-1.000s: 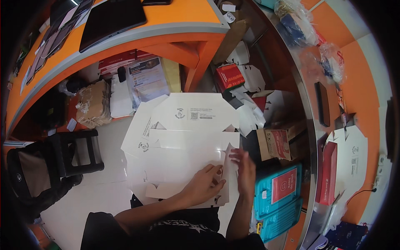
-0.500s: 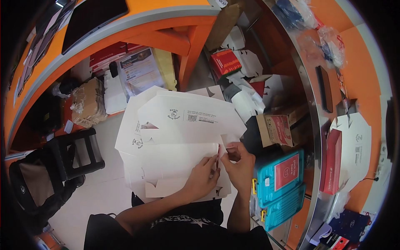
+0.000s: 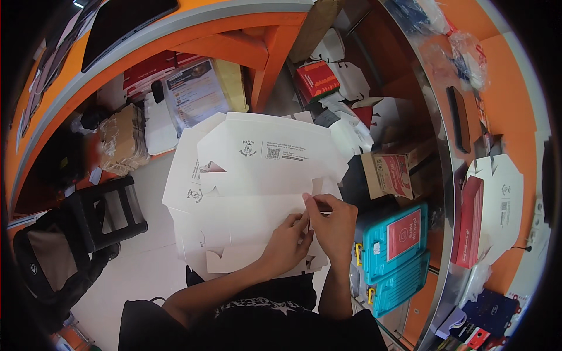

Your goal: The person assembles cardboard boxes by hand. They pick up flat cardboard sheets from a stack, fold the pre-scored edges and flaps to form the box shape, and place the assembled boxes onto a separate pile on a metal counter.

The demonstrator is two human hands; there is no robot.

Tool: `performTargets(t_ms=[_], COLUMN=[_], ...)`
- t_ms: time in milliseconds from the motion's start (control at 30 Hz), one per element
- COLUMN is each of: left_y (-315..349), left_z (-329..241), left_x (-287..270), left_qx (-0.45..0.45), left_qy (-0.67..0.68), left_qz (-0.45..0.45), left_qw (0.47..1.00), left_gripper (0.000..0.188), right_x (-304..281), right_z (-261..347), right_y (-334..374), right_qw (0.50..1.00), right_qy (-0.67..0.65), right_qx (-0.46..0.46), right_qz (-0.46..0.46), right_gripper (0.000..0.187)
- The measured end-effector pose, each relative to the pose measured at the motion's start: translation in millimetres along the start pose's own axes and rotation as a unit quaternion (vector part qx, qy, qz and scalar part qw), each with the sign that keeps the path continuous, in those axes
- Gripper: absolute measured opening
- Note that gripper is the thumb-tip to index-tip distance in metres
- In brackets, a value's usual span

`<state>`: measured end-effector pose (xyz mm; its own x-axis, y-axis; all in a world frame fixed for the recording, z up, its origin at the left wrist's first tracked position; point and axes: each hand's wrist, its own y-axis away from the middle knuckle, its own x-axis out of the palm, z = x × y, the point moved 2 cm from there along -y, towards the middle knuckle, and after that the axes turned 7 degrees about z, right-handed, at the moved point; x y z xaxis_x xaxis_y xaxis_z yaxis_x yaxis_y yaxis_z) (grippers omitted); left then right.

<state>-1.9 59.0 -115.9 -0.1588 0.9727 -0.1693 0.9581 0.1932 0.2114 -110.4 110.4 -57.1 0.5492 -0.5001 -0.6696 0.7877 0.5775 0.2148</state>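
Note:
A white unfolded cardboard box blank with black print and cut slots lies before me on top of more white blanks. My left hand rests on its near right part, fingers bent and gripping a folded side flap. At the same right-hand side my right hand pinches the flap between thumb and forefinger. The fingertips of both hands nearly meet and hide the fold between them. An upright tab shows just beyond my right fingers.
To the right stand a teal plastic case with yellow latches and a brown carton. Folded white boxes and red packs sit on the right-hand shelf. An orange desk is ahead; a black step stool and bag stand left.
My right fingertips have shifted slightly left and away from me along the flap. The red strip seen between my hands is now covered. The left hand has barely moved.

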Motion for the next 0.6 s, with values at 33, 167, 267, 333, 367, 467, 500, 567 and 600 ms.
performTargets(t_ms=[33, 167, 267, 333, 367, 467, 500, 567, 600], left_y=[1, 0, 3, 4, 5, 5, 5, -2, -2], left_z=[0, -1, 2, 2, 4, 4, 3, 3, 10], left_x=[1, 3, -1, -2, -4, -6, -7, 0, 2], left_qx=[0.004, -0.013, -0.014, -0.024, -0.026, -0.024, -0.021, -0.002, 0.010], left_qy=[-0.010, -0.005, 0.009, 0.021, 0.021, 0.013, 0.022, 0.022, 0.000], left_qz=[0.000, 0.000, -0.004, 0.011, 0.010, 0.018, 0.016, 0.035, 0.013], left_qw=[1.000, 1.000, 1.000, 0.999, 0.999, 0.999, 0.999, 0.999, 1.000], left_gripper=[0.051, 0.051, 0.051, 0.051, 0.051, 0.051, 0.051, 0.051, 0.049], right_x=[-2, -3, -1, -2, 0, 6, 8, 6, 9], right_z=[2, -6, -6, -6, -5, -7, -13, -32, -35], right_y=[0, -4, 3, 5, 6, 11, 13, 17, 21], right_qw=[1.000, 1.000, 1.000, 1.000, 0.999, 1.000, 1.000, 1.000, 1.000], right_qy=[-0.009, -0.001, -0.019, -0.022, -0.028, -0.023, -0.026, 0.024, 0.008], right_qx=[0.021, -0.007, 0.008, 0.010, 0.011, -0.015, -0.011, -0.017, -0.014], right_qz=[-0.013, -0.004, 0.012, 0.017, 0.023, 0.000, -0.006, 0.008, -0.002], right_gripper=[0.021, 0.021, 0.020, 0.019, 0.019, 0.017, 0.017, 0.017, 0.016])
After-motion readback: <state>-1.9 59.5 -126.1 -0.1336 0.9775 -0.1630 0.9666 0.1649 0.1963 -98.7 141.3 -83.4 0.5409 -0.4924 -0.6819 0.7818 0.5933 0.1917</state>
